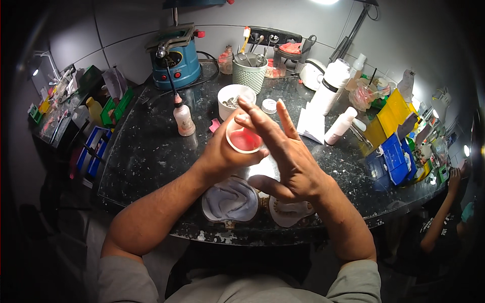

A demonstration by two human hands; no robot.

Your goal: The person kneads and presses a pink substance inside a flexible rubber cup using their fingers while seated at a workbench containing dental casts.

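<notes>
My left hand (221,153) is closed round a small pale cup (231,143) with pink material (244,138) inside. The cup's mouth tips toward me. My right hand (292,160) is raised just beside and partly above it. Its fingers are stretched and spread, and I see nothing held in them; whether a fingertip touches the rim I cannot tell. Below my hands lies a dental flask half with a whitish plaster mould (230,200). To its right is another plaster mould with a row of teeth (289,211), partly hidden by my right wrist.
Behind my hands stand a white tub (227,98) of small metal pieces and a green tool holder (249,77). A dropper bottle (184,119) and a blue machine (174,65) are at left. White bottles (341,125) and blue bins (394,159) are at right. Another person's arm (443,214) shows far right.
</notes>
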